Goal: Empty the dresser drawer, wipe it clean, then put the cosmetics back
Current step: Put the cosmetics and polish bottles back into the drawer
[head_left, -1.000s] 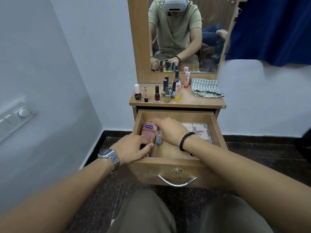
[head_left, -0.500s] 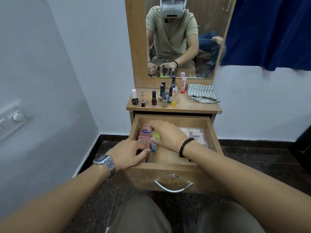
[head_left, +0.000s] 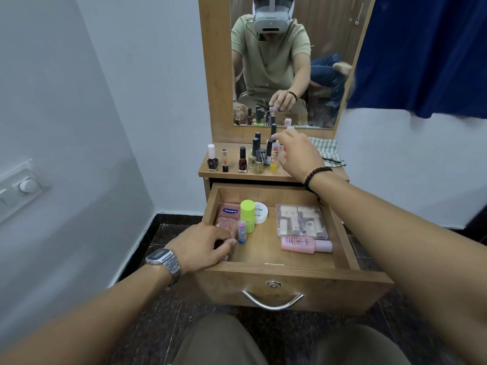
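The open wooden drawer point(head_left: 290, 284) holds a pink Vaseline tube point(head_left: 228, 216), a green-capped bottle point(head_left: 247, 213), a white round jar point(head_left: 261, 214), a small blue stick point(head_left: 242, 232), a clear plastic box point(head_left: 301, 221) and a pink bottle point(head_left: 303, 244). My left hand point(head_left: 205, 246) sits at the drawer's front left corner, fingers curled down inside; what they touch is hidden. My right hand point(head_left: 297, 154) is up over the dresser top point(head_left: 250, 174), beside the standing bottles point(head_left: 242, 160). In the mirror its fingertips pinch a small pink-capped tube.
A checked cloth point(head_left: 329, 154) lies on the right of the dresser top, partly behind my right hand. The mirror point(head_left: 290, 61) rises behind the bottles. A blue curtain point(head_left: 427, 54) hangs at the right; a wall switch point(head_left: 25, 185) is on the left wall.
My right hand has left the drawer and risen to the dresser top. The green-capped bottle and white jar it covered are now in sight. My left hand has stayed at the drawer's corner.
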{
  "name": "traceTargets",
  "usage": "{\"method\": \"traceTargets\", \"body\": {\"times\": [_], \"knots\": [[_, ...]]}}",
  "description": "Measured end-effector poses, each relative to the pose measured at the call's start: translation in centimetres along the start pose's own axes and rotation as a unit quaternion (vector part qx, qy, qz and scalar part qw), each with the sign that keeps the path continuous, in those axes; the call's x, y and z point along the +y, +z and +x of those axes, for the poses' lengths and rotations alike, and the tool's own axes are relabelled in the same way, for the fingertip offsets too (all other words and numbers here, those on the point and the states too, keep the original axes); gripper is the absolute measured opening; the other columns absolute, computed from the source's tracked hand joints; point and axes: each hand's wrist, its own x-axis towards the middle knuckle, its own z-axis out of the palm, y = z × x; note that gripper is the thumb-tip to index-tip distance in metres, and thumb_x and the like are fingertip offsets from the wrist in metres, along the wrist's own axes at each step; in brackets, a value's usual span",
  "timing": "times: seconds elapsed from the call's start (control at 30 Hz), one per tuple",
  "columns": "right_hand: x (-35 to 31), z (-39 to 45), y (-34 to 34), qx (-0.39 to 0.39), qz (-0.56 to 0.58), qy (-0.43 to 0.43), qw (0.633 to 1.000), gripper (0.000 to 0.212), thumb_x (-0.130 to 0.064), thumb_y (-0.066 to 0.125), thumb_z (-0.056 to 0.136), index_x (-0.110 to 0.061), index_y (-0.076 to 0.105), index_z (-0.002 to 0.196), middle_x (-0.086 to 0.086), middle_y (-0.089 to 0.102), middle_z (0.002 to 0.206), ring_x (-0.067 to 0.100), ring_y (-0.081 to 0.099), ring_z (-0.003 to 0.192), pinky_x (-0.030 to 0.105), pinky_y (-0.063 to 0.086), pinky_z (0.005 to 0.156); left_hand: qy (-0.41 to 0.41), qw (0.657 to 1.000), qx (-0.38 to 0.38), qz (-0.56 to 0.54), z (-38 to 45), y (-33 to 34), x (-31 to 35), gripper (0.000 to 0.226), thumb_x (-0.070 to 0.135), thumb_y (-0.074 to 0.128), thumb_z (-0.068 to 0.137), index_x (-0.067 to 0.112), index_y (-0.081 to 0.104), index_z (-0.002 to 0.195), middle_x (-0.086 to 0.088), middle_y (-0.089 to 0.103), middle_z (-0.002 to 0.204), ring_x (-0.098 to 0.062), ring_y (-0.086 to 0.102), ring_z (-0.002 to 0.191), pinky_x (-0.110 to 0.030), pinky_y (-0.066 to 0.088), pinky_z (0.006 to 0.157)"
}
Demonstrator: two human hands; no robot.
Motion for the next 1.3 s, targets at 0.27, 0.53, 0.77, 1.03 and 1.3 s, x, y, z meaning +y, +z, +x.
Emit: {"method": "traceTargets", "body": {"times": [0.27, 0.53, 0.77, 1.03, 1.3], "knots": [[0.2, 0.0, 0.2, 0.011, 0.047, 0.018, 0.999, 0.016, -0.011, 0.058, 0.089, -0.014, 0.061, 0.105, -0.001, 0.063, 0.098, 0.020, 0.060, 0.091, 0.034, 0.051, 0.080, 0.000, 1.000, 0.000, -0.004, 0.0, 0.0, -0.2, 0.041, 0.052, 0.031, 0.089, 0.031, 0.049, 0.059, 0.016, 0.050, 0.055, -0.007, 0.048, 0.053, -0.027, 0.039, 0.054], [-1.2, -4.6, -3.0, 0.106, 0.211, 0.073, 0.969, 0.016, -0.010, 0.065, 0.075, -0.016, 0.064, 0.090, -0.004, 0.064, 0.079, 0.009, 0.058, 0.069, 0.014, 0.048, 0.065, 0.002, 1.000, 0.006, 0.010, 0.0, 0.1, -0.2, 0.038, 0.049, 0.032, 0.089, 0.028, 0.053, 0.065, 0.013, 0.053, 0.060, -0.008, 0.050, 0.056, -0.028, 0.038, 0.054], [-5.5, -9.9, -2.4, -0.151, 0.234, -0.036, 0.960, 0.020, -0.007, 0.071, 0.081, -0.017, 0.066, 0.096, -0.006, 0.067, 0.084, 0.003, 0.062, 0.075, 0.017, 0.053, 0.069, -0.012, 1.000, 0.004, 0.024, 0.0, 0.2, -0.2, 0.044, 0.049, 0.032, 0.090, 0.023, 0.060, 0.069, 0.010, 0.057, 0.062, -0.008, 0.051, 0.055, -0.026, 0.034, 0.051], [-8.8, -10.7, 1.3, -0.260, 0.042, -0.172, 0.949, 0.017, -0.025, 0.068, 0.084, -0.025, 0.066, 0.100, -0.006, 0.062, 0.105, 0.014, 0.055, 0.099, 0.035, 0.049, 0.080, -0.044, 0.999, 0.020, 0.011, -0.1, 0.1, -0.2, 0.045, 0.048, 0.034, 0.091, 0.022, 0.066, 0.072, 0.005, 0.066, 0.067, -0.010, 0.056, 0.058, -0.033, 0.045, 0.056], [-9.2, -10.3, 2.3, -0.231, -0.047, -0.198, 0.951, 0.027, -0.028, 0.066, 0.087, -0.028, 0.066, 0.113, -0.003, 0.054, 0.112, 0.019, 0.047, 0.107, 0.033, 0.040, 0.085, -0.044, 0.999, 0.023, 0.007, -0.1, -0.1, 0.1, 0.040, 0.042, 0.040, 0.095, 0.022, 0.063, 0.069, 0.006, 0.061, 0.062, -0.011, 0.054, 0.057, -0.028, 0.037, 0.053]]}}
